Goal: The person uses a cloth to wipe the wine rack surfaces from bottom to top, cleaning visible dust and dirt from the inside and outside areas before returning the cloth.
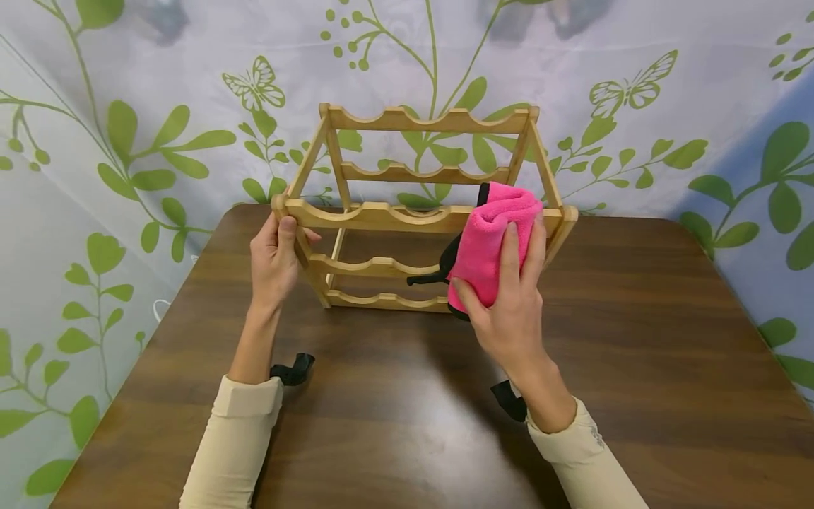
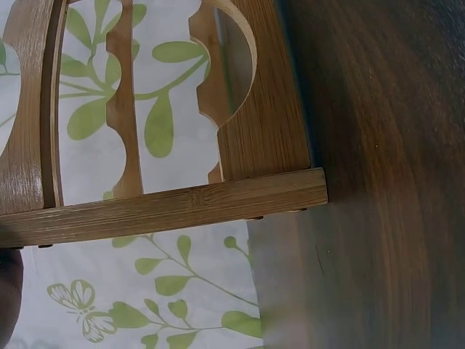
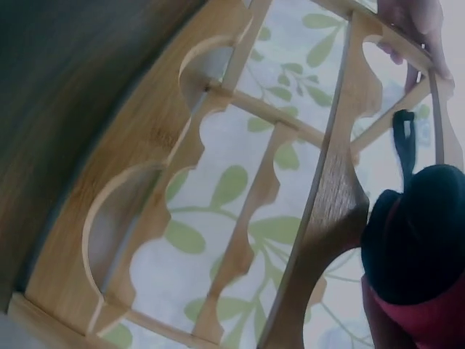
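Observation:
A light wooden wine rack (image 1: pixel 381 218) with scalloped rails stands on the table, its upper part toward me. My left hand (image 1: pixel 275 258) grips its upper left front corner, thumb in front of the post. In the left wrist view the side post (image 2: pixel 167 209) crosses the picture, with a bit of that hand at the left edge. A folded pink cloth (image 1: pixel 486 247) with black edging is held in my right hand (image 1: pixel 511 304), against the right part of the top front rail. The cloth's black side and loop (image 3: pixel 418 225) show close up in the right wrist view.
The brown wooden table (image 1: pixel 649 339) extends to both sides of the rack. Behind it hangs a white backdrop (image 1: pixel 203 63) printed with green leaves and butterflies. Dark strap ends (image 1: pixel 294 369) stick out near the cream sleeves (image 1: pixel 232 438).

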Demonstrator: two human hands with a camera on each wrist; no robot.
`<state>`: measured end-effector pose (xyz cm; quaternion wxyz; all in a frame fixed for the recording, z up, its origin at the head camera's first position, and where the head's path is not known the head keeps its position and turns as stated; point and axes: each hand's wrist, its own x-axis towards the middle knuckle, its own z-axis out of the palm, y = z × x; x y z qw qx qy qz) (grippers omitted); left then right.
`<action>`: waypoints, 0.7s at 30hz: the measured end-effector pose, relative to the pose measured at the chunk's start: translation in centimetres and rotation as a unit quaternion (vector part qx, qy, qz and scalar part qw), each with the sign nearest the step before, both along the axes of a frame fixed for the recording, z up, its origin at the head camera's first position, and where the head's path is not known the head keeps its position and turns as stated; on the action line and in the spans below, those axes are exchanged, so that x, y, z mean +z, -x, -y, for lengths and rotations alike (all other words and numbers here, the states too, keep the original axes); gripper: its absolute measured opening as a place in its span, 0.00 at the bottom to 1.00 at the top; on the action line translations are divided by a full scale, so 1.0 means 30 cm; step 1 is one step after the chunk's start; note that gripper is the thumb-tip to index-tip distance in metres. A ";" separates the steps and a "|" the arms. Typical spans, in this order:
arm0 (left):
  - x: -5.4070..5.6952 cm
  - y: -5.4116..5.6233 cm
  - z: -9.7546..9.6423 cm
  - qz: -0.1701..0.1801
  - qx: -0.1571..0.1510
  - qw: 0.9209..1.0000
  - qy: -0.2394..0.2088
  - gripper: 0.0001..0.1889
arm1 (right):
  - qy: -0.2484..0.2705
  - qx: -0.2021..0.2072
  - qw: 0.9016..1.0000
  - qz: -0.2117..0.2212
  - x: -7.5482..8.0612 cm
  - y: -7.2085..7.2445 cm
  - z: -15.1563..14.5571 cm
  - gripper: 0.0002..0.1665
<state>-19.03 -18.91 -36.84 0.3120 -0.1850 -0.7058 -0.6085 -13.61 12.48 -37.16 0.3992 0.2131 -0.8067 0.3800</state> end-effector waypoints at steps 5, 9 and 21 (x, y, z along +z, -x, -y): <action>-0.003 -0.010 -0.007 -0.006 -0.004 1.000 0.012 0.29 | 0.013 0.033 0.999 0.000 -0.008 -0.004 -0.012 0.61; -0.008 -0.023 0.003 -0.006 0.000 1.000 0.017 0.27 | 0.016 0.048 0.999 -0.002 -0.017 -0.007 -0.012 0.57; -0.030 -0.052 0.006 -0.003 -0.001 1.000 0.028 0.24 | 0.073 0.065 0.994 -0.043 -0.016 -0.009 0.004 0.43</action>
